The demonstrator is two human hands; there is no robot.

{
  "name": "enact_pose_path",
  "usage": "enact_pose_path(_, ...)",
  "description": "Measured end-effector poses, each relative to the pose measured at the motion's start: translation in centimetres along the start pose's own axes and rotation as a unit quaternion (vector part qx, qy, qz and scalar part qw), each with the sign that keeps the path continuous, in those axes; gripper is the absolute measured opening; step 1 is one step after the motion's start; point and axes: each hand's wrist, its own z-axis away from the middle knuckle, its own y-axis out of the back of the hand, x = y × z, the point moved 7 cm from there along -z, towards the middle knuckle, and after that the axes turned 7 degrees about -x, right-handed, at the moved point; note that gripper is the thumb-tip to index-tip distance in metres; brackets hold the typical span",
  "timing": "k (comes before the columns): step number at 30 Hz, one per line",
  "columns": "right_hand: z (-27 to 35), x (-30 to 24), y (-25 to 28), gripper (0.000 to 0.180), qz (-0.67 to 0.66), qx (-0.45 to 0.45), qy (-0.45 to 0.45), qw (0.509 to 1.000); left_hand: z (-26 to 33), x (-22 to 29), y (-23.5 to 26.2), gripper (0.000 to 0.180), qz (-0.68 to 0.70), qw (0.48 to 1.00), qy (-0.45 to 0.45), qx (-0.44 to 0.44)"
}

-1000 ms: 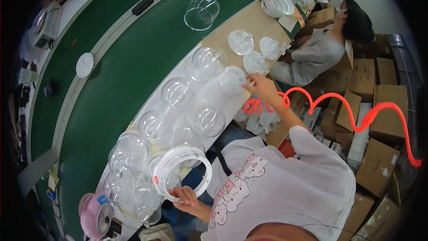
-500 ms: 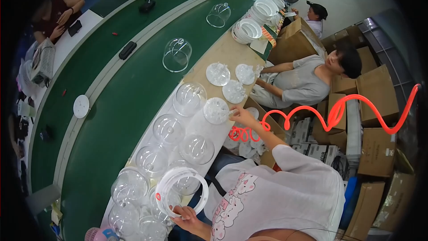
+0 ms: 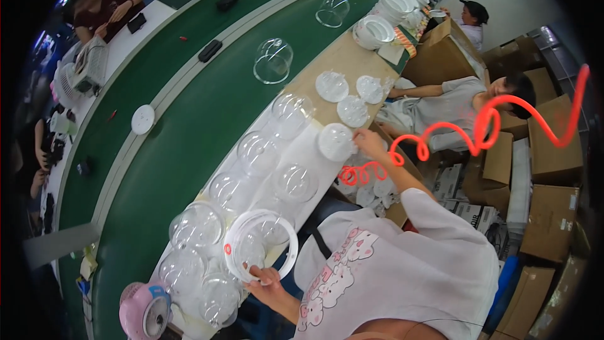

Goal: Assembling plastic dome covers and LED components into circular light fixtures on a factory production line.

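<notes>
One co-worker in a dark red top (image 3: 110, 6) is at the upper left, and below, at the far left edge, are another person's hands (image 3: 42, 158). A curved green conveyor belt (image 3: 167, 164) sweeps between them and me, with a flat white disc (image 3: 143, 119) lying on its grey divider. At lower left, a pink fan (image 3: 143, 311) stands beside crowded clear domes (image 3: 196, 223), which cover much of my white work table (image 3: 322, 173).

My left hand (image 3: 267, 283) grips the lower rim of a white ring (image 3: 233, 236), held up near the table's front edge and partly blocking my view of the domes behind. Well apart from it, my right hand (image 3: 370, 143) reaches farther along the table, fingertips at the right edge of a clear-wrapped disc (image 3: 335, 143); I cannot tell whether they pinch it. Three similar wrapped discs (image 3: 352, 111) lie just beyond, then stacked white rings (image 3: 373, 31).

Right of my forearm, a coiled red hose (image 3: 487, 129) loops across, in front of a seated co-worker in grey (image 3: 452, 104). Cardboard boxes (image 3: 548, 220) crowd the far right.

Compared with half a second ago, the view has shifted: the fan, then mostly cut off, shows far more. Both hands keep their places, at the ring and the disc's edge.
</notes>
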Motion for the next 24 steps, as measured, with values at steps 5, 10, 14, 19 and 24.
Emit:
enact_pose_path(5,6.2,-3.8,5.9,0.022,0.097,0.099,0.108,0.984,0.0,0.0,-0.1,0.056,-0.031,0.999,-0.009,-0.034)
enact_pose_path(10,10.8,-6.6,10.7,0.027,-0.003,0.209,0.138,0.968,-0.4,-1.0,-0.5,0.053,0.128,0.982,0.1,0.092)
enact_pose_path(14,12.7,-8.9,10.8,0.024,-0.255,0.202,0.228,0.918,-1.3,-0.5,-2.5,0.055,0.099,0.987,0.119,-0.043)
enact_pose_path(19,12.8,-14.0,4.2,0.024,-0.613,0.166,0.258,0.728,0.1,1.5,-3.4,0.053,0.194,0.974,0.051,-0.107)
enact_pose_path(24,15.5,-20.3,-3.1,0.023,-0.77,-0.014,0.176,0.613,2.8,4.1,-2.4,0.055,0.096,0.989,-0.037,-0.108)
